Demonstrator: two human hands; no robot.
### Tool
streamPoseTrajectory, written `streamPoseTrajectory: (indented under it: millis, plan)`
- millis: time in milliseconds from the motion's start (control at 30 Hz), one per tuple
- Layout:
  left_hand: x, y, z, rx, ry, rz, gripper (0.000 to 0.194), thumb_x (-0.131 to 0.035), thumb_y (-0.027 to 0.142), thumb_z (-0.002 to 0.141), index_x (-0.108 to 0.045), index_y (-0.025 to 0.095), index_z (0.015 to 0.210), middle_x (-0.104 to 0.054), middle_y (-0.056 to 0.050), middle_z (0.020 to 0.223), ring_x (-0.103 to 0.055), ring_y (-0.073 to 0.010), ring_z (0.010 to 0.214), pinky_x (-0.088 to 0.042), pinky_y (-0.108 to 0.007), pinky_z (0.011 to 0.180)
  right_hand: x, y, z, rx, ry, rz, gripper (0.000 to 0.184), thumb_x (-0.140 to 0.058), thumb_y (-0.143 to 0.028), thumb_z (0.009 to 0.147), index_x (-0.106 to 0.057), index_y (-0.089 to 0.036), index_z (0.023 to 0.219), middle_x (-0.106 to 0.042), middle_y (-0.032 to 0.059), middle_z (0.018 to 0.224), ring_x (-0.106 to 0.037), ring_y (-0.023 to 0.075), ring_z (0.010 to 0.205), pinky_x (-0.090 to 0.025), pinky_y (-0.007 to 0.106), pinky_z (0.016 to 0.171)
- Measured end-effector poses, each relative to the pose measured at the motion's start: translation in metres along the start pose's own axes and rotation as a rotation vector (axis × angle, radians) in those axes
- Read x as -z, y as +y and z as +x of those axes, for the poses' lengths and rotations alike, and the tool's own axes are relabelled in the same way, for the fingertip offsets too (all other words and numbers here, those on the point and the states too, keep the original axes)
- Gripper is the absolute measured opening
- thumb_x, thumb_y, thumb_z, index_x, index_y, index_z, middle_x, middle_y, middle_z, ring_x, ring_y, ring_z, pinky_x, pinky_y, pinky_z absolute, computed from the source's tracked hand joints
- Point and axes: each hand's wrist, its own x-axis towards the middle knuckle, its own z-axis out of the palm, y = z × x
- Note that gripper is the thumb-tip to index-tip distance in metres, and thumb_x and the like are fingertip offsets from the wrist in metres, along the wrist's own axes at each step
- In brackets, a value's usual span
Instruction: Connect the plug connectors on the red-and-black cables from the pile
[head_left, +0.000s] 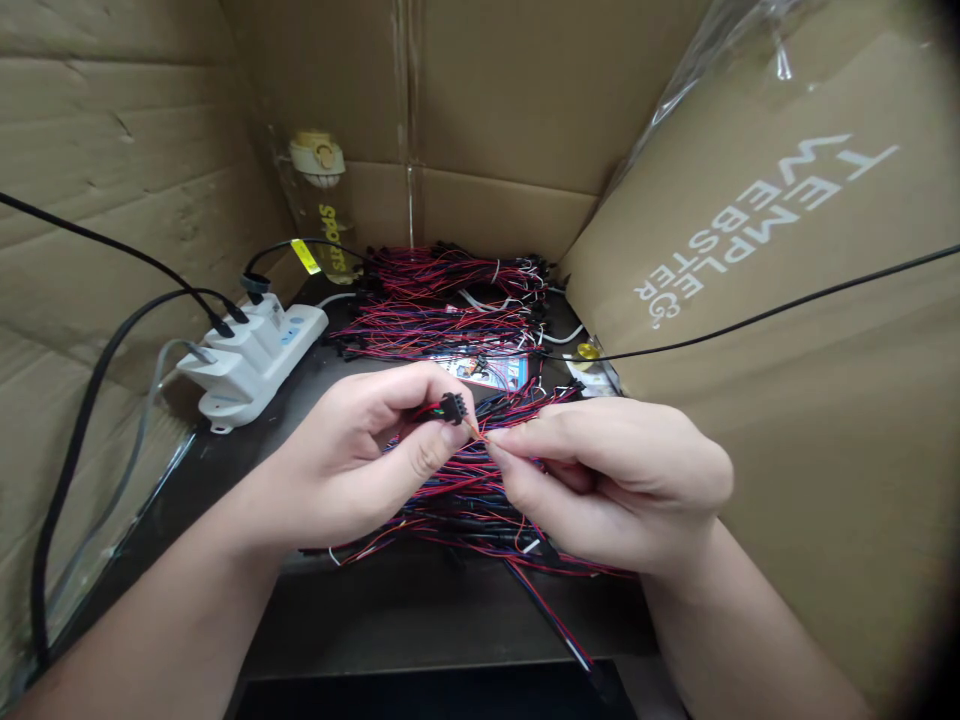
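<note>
Between thumb and forefinger, my left hand (375,445) holds a small black wire connector (453,408) with thin coloured wires running from it. My right hand (607,480) pinches a thin orange wire (478,434) just to the right of the connector, its fingertips nearly touching my left fingers. The far end of that wire is hidden in my right hand. Under both hands lies a spread pile of red, blue and black wire harnesses (480,510). One harness (551,610) sticks out of it toward the front edge of the dark table.
Bundled wire harnesses (450,300) lie at the back. A white power strip (255,360) with plugged-in cords stands at left, near a clear bottle (319,210). Cardboard walls (495,90) surround the table; a black cable (750,325) crosses at right. A printed card (510,372) lies behind my hands.
</note>
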Motion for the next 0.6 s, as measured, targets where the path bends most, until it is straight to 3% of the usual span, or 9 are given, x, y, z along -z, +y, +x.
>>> streamPoseTrajectory:
  millis: [467,600]
  plan:
    - [-0.0044,0.0010,-0.0002,0.049,0.063,0.019,0.017,-0.058,0.016,0.100,-0.059,0.018,0.084,-0.054,0.005,0.074,-0.047,-0.0064,0.065,-0.040,-0.017,0.058,-0.0048,0.0004,-0.0031,-0.004,-0.048,-0.076,0.015,-0.071,-0.006,0.086,-0.070,-0.020,0.088,-0.052,-0.0096,0.054,-0.039,0.0050,0.045,-0.041,0.021,0.049]
    - [-0.0056,-0.0027,-0.0007,0.016,0.088,0.055,0.013,-0.058,0.018,0.101,-0.059,0.019,0.088,-0.055,0.004,0.076,-0.047,-0.0069,0.065,-0.039,-0.018,0.056,-0.0082,-0.0008,-0.0037,-0.022,-0.002,-0.107,0.011,-0.073,-0.011,0.088,-0.071,-0.021,0.089,-0.051,-0.0097,0.053,-0.038,0.0050,0.044,-0.040,0.021,0.047]
